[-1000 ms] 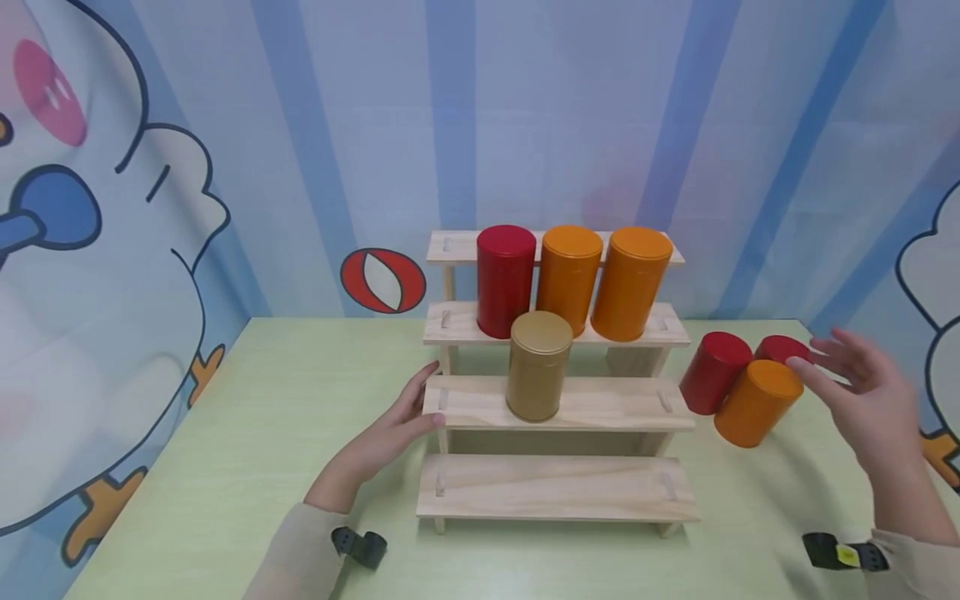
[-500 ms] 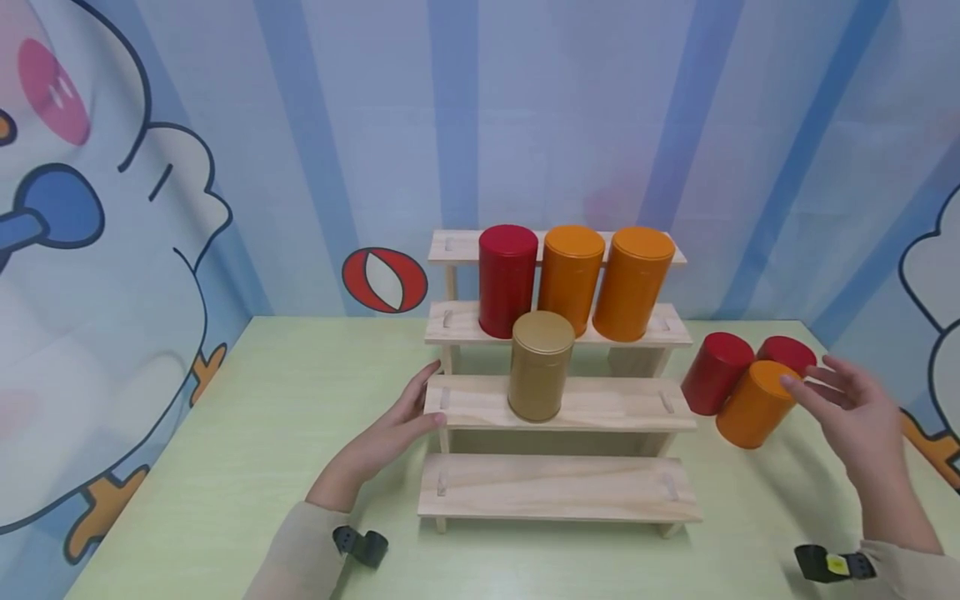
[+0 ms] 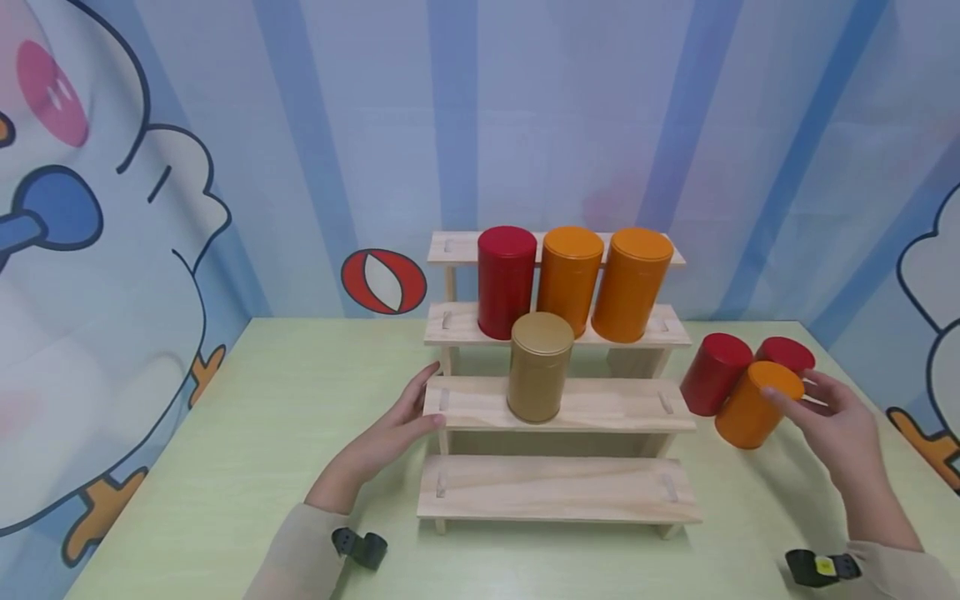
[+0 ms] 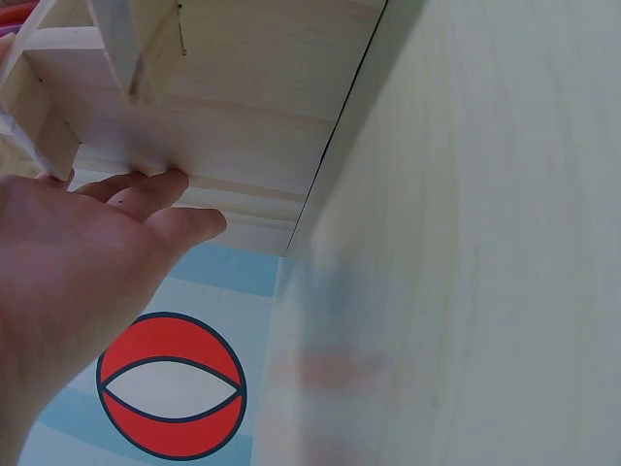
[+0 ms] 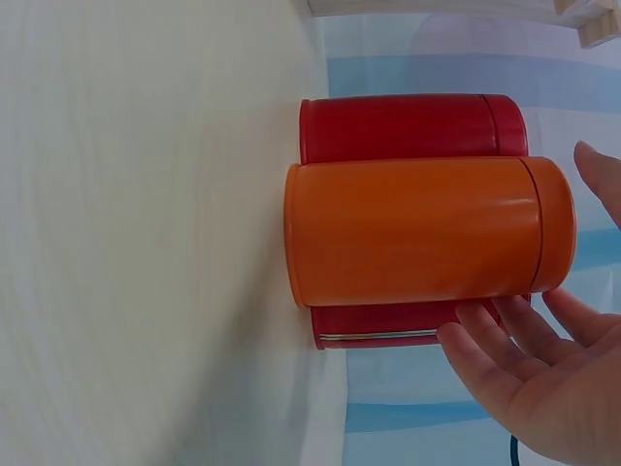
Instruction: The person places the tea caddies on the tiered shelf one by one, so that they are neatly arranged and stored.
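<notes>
My left hand [image 3: 390,429] holds the left end of the wooden tiered shelf [image 3: 555,487], thumb at the front edge and fingers behind. In the left wrist view, the fingertips touch the bare wood. My right hand [image 3: 840,429] is spread about the orange can [image 3: 753,412] on the table. In the right wrist view, the fingers [image 5: 485,369] lie along its lower side, perhaps touching, while the thumb [image 5: 602,175] stands apart near the lid. Two red cans stand close by, one at left [image 3: 712,379] and one behind [image 3: 791,354], partly hidden.
A gold can [image 3: 538,375] stands on the shelf's third tier from the top. One red can [image 3: 506,287] and two orange cans, one in the middle [image 3: 567,287] and one at right [image 3: 633,287], stand a tier higher. A patterned blue backdrop [image 3: 562,108] hangs behind the table.
My right hand has moved left and slightly down, from beside the rear red can to around the orange can. The left hand and all cans have kept their places.
</notes>
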The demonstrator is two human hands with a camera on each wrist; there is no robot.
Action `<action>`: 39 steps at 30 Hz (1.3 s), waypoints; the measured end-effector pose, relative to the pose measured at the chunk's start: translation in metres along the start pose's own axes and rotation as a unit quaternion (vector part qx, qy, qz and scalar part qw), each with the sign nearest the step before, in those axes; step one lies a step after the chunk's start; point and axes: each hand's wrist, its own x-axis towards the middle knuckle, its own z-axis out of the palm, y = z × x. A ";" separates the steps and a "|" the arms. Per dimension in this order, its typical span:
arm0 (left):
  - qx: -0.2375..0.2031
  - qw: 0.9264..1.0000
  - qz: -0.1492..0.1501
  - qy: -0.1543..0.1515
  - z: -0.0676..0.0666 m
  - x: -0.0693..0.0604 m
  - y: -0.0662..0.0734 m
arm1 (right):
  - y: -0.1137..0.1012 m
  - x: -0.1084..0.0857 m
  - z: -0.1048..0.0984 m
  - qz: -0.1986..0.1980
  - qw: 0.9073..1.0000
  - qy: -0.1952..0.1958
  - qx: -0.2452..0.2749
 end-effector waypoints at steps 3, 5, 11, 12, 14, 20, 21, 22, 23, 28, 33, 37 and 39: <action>0.001 1.000 -0.002 0.000 0.000 0.000 0.000 | 0.002 0.001 0.003 -0.003 1.000 -0.007 -0.003; 0.003 1.000 -0.003 0.001 0.000 0.000 0.000 | 0.003 0.001 0.004 -0.007 1.000 -0.011 -0.006; 0.005 1.000 -0.004 0.001 0.000 0.000 0.000 | 0.006 0.002 0.007 -0.015 1.000 -0.022 -0.007; 0.005 1.000 -0.003 0.001 0.000 0.000 0.000 | 0.006 0.002 0.008 -0.017 1.000 -0.023 -0.006; 0.005 1.000 -0.003 0.001 0.000 0.000 0.000 | 0.007 0.002 0.009 -0.023 0.999 -0.025 -0.002; 0.007 1.000 -0.004 0.003 0.000 -0.001 0.001 | 0.020 0.013 0.013 -0.032 0.999 -0.027 -0.002; 0.007 1.000 -0.005 0.004 0.000 -0.001 0.001 | 0.023 0.016 0.014 -0.031 0.999 -0.027 -0.003; 0.008 1.000 -0.006 0.004 0.000 -0.001 0.001 | 0.025 0.018 0.015 -0.027 0.999 -0.024 -0.008; 0.008 1.000 -0.008 0.005 0.000 0.000 0.001 | 0.025 0.019 0.015 -0.021 0.999 -0.020 -0.013; 0.011 1.000 -0.007 0.005 0.000 0.000 0.001 | 0.019 0.015 0.018 -0.007 1.000 -0.011 -0.011; 0.010 1.000 -0.003 0.003 -0.001 0.000 0.000 | 0.011 0.007 0.018 -0.008 1.000 -0.010 -0.006; 0.009 1.000 -0.004 0.003 -0.001 0.001 -0.001 | 0.008 0.002 0.017 -0.022 1.000 -0.016 0.002; 0.008 1.000 -0.004 0.002 -0.001 0.001 -0.001 | 0.007 0.001 0.017 -0.025 1.000 -0.016 0.002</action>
